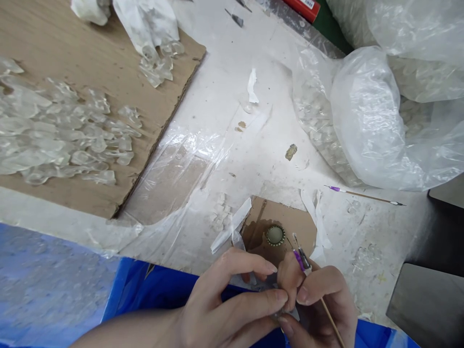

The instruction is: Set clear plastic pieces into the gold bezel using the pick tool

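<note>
My right hand point(321, 302) grips a thin wooden stick tool point(301, 258) with a purple band and a dark metal tip. My left hand point(224, 309) pinches a small grey piece point(279, 314), mostly hidden by my fingers, and the two hands touch around it. Just beyond my fingers, a round brass-rimmed bezel with a pale centre point(275, 236) lies on a cardboard scrap point(286, 217). A second stick tool point(362, 195) with a purple band lies to the right, out of reach of my fingertips.
A cardboard sheet point(90, 63) at the left holds many clear crystal-like pieces. Bulging plastic bags point(366, 116) of similar pieces fill the right side. A blue bin point(145, 290) runs along the near edge of the white-stained table point(232, 96).
</note>
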The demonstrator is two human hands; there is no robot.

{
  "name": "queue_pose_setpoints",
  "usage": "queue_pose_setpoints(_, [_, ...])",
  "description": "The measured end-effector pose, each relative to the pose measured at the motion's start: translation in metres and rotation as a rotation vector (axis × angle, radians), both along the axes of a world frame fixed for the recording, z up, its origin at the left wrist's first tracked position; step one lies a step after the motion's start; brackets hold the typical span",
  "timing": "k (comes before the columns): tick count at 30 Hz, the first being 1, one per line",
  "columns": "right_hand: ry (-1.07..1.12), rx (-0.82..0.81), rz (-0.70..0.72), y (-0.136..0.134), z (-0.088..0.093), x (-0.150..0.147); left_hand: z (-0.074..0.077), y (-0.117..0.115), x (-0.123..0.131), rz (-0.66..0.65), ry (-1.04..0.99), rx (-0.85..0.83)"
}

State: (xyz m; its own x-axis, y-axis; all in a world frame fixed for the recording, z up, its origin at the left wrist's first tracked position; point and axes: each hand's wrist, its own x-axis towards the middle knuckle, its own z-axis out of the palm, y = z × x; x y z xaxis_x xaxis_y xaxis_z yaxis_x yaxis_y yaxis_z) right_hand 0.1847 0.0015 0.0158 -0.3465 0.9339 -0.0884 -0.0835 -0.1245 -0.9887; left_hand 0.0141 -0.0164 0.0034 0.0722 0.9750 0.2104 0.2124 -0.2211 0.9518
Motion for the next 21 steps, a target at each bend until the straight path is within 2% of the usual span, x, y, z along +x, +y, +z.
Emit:
queue_pose_setpoints(10, [0.014, 0.030, 0.006, 0.002, 0.000, -0.001, 0.001, -0.001, 0.002, 0.057, 0.035, 0.019])
queue_pose_setpoints(13, [-0.016, 0.021, -0.030, 0.000, 0.001, -0.003, 0.001, -0.001, 0.001, 0.051, 0.088, 0.035])
queue_pose_setpoints(18, [-0.078, 0.056, -0.089, -0.008, 0.003, -0.004, 0.004, 0.003, -0.006, -0.031, 0.192, 0.097])
queue_pose_setpoints(21, [-0.109, 0.104, -0.146, -0.009, 0.006, -0.005, 0.005, 0.003, -0.006, 0.008, 0.202, 0.125])
